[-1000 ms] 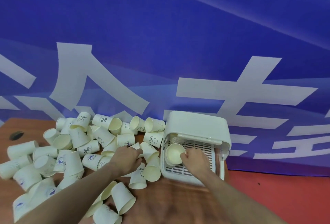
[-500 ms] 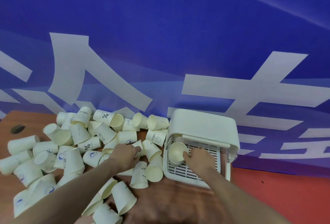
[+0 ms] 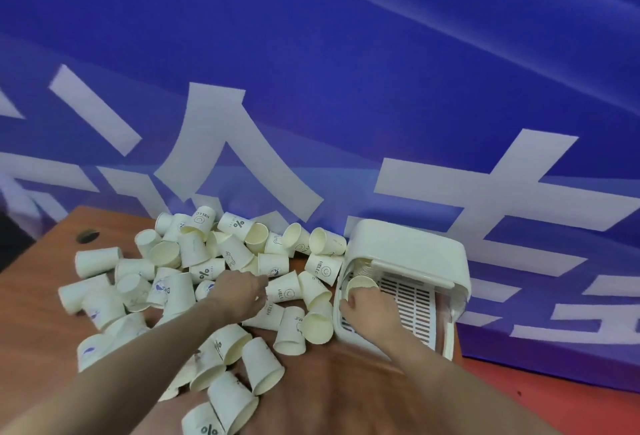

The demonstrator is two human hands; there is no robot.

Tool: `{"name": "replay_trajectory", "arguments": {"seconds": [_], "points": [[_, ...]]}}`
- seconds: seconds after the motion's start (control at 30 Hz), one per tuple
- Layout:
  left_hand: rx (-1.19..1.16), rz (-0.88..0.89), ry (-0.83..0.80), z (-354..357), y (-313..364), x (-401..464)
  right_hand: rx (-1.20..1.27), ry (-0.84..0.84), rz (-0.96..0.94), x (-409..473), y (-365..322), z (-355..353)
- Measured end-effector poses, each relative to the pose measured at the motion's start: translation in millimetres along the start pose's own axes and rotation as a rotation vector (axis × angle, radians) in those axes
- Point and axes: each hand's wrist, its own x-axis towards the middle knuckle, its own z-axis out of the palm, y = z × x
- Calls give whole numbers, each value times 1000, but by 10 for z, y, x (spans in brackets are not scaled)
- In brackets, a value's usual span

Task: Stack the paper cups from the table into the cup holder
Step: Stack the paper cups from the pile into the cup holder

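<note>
Several white paper cups [image 3: 194, 278] lie tumbled in a heap over the left and middle of the wooden table [image 3: 41, 330]. My left hand [image 3: 239, 292] rests on the heap, its fingers curled around the base of a lying "HELLO" cup [image 3: 284, 290]. The white cup holder [image 3: 408, 247] stands at the table's right end, lid raised over a slatted tray [image 3: 412, 303]. My right hand [image 3: 372, 308] reaches into the tray's left side and grips a cup [image 3: 360, 285] whose mouth faces me.
A blue banner [image 3: 346, 70] with large white characters hangs right behind the table. A dark round hole [image 3: 86, 236] sits in the tabletop at far left. Red floor [image 3: 554, 396] shows past the table's right edge. More cups lie near the front edge [image 3: 228, 400].
The view has shifted right and tilted. My right hand has slid the cup a little further into the holder's left side. My left hand stays on the heap, fingers closing on a cup.
</note>
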Motion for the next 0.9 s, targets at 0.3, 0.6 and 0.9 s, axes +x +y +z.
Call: {"name": "replay_trajectory", "arguments": {"seconds": [0.3, 0.6, 0.9], "points": [[-11, -124, -141, 197, -607, -679, -32, -52, -162, -88, -719, 284], [31, -56, -405, 323, -1033, -1186, -153, -83, -334, 93, -1457, 647], [-59, 114, -459, 484, -1097, -1248, -316, -131, -374, 153, -1801, 1157]]}}
